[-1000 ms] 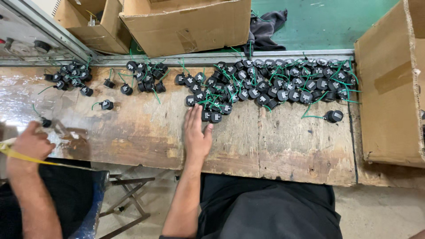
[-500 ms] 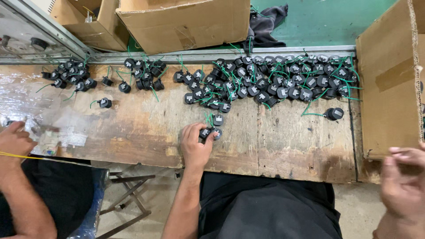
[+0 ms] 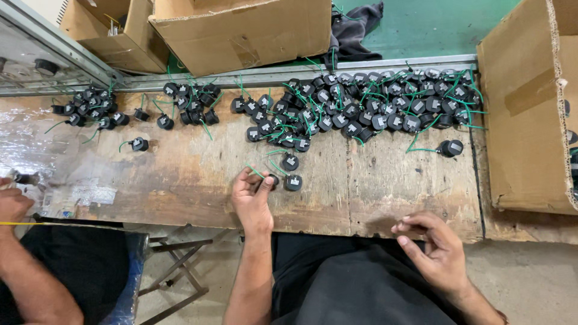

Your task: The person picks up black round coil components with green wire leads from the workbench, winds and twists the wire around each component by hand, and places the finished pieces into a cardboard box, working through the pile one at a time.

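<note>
the left hand (image 3: 253, 198) is on the wooden bench (image 3: 180, 180) with its fingers curled around a small black round part (image 3: 272, 180) that has a thin green wire (image 3: 256, 173) coming off it, pinched right at the fingertips near the front middle of the bench. two more of the same parts (image 3: 293, 182) sit just beside it, and the big pile (image 3: 373, 108) is spread along the back edge. the right hand (image 3: 436, 247) is off the bench over the lap, fingers loosely bent with thumb and forefinger close together; can't tell if there's anything between them. these look light and hard, a rigid plastic body, so probably not slippery, but the wire is floppy and will likely snag on its neighbours. i'd say grip the round body by its sides, not the wire. cardboard boxes (image 3: 241, 30) sit behind and to the right, and another person's hand (image 3: 12, 204) is at the left edge.
</note>
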`<state>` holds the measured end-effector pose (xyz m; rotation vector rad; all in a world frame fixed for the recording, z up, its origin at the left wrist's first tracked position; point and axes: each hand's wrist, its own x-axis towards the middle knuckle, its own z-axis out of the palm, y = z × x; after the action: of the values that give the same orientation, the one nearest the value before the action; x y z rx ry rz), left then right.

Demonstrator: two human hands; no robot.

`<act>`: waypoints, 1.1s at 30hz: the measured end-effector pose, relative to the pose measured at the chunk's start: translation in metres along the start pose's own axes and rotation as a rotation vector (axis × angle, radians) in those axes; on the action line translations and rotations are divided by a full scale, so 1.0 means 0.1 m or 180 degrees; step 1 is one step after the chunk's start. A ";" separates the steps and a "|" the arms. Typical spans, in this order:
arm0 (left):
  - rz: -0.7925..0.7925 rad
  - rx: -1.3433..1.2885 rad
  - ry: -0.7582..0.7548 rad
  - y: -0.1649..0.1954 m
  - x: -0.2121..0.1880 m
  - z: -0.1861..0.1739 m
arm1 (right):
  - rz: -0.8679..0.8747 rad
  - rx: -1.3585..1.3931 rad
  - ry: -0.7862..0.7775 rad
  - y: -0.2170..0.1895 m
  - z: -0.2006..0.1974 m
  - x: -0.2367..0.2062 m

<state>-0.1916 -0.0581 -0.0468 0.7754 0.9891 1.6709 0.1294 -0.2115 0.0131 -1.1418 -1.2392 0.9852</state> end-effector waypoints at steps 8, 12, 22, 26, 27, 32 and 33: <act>-0.0370 0.0055 -0.1911 0.08 -1.08 0.64 | 0.1222 0.0272 -0.1107 0.07 0.24 0.07; 0.0659 0.1241 -0.2194 0.16 -1.11 0.82 | 0.1113 -0.0318 -0.1533 0.15 0.32 -0.04; 0.1093 0.0842 -0.3065 0.27 -1.09 0.79 | 0.1045 -0.0111 -0.1420 0.33 0.16 -0.18; 0.0964 0.1012 -0.3095 0.20 -1.07 0.71 | 0.1460 -0.0064 -0.1079 0.31 0.15 -0.16; 0.0926 0.1040 -0.3045 0.17 -1.09 0.70 | 0.1317 -0.0305 -0.1063 0.31 0.15 -0.15; -0.0059 0.0773 -0.2707 0.03 -1.22 0.72 | 0.1101 -0.0777 -0.1015 0.30 0.20 -0.12; -0.0466 0.0542 -0.2581 0.01 -1.24 0.74 | 0.1021 -0.0826 -0.1040 0.30 0.21 -0.11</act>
<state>-0.0921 -0.1591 -0.0163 1.3160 0.5839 0.9924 0.1085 -0.2150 -0.0186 -1.4546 -1.5057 1.3178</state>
